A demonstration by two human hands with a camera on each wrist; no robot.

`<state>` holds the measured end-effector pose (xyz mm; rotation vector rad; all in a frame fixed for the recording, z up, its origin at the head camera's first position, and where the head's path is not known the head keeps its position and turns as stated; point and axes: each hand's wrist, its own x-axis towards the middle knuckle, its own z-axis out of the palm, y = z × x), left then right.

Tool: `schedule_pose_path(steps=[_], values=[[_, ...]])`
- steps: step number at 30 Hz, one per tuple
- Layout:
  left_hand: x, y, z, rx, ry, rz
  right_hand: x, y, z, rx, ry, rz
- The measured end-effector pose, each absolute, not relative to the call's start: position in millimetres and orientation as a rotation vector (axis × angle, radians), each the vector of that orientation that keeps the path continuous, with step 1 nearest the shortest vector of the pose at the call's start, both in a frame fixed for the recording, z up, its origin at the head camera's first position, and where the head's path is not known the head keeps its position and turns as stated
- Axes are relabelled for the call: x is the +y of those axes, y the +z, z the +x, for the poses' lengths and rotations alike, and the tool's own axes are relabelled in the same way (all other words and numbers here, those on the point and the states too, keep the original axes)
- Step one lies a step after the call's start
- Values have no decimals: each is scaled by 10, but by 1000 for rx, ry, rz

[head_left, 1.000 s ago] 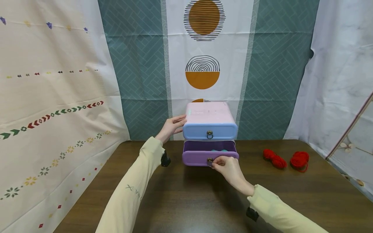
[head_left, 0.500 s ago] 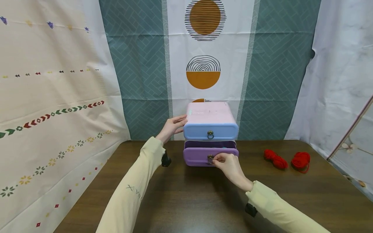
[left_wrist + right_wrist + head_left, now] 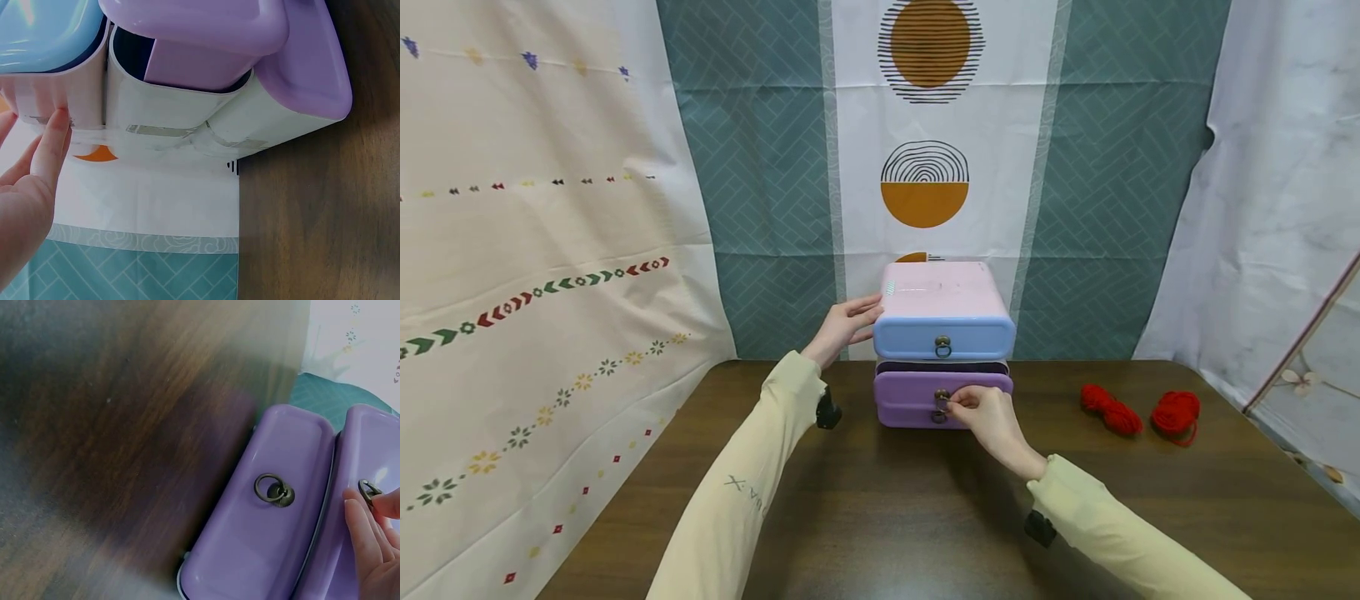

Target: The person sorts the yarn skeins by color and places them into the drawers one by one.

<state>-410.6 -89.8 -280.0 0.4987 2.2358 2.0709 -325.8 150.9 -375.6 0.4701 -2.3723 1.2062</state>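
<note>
A small drawer cabinet (image 3: 940, 287) has a pink top section with a blue front and purple drawers below. The middle purple drawer (image 3: 200, 65) juts partly out, leaving a dark gap behind its front. Its brass ring pull (image 3: 367, 485) is pinched between thumb and fingers of my right hand (image 3: 992, 421). Below it, the bottom purple drawer (image 3: 281, 456) has its own ring hanging free. My left hand (image 3: 842, 327) rests extended fingertips on the left side of the pink top section (image 3: 75, 94).
Two red yarn bundles, one twisted (image 3: 1110, 410) and one rounder (image 3: 1175, 415), lie on the brown wooden table (image 3: 887, 525) to the right. Patterned cloth (image 3: 767, 183) hangs behind the cabinet and along both sides.
The middle drawer has slid back into the cabinet, narrowing its opening and hiding the teal items seen inside earlier. My right hand moved forward with its ring; my left hand stayed at the side.
</note>
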Motion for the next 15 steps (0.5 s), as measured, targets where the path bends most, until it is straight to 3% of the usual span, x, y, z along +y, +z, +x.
schedule_pose_path(steps=[15], values=[[-900,-2912,-4217,2291,2080,538,1513,-3750,-3409,-2369,1173,446]])
